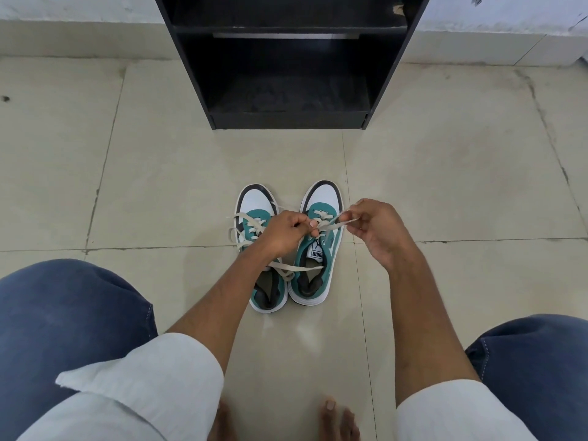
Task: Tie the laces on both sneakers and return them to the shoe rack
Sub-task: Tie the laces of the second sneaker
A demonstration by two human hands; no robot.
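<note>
Two sneakers are standing side by side on the floor, heels almost touching, toes pointing to 12 o'clock toward the shoe rack. The right sneaker is teal and white with a dark toe edge, and its tongue is carrying a white label where the word PUMA is readable. The left hand is closing its fingers on one end of this shoe's cream lace, and the right hand, at 3 o'clock from the shoe, is pinching the other end between thumb and fingertips, so the lace is stretching between them above the eyelets. The left sneaker is lying partly under the left forearm, and its laces are hanging loose to 9 o'clock and across both collars. The floor is showing large beige tiles with dark, dirty joints and some stains. The rack is black with open shelves, standing against a pale wall. At 6 o'clock, blue-clad knees, rolled white sleeves and bare toes are framing the view.
</note>
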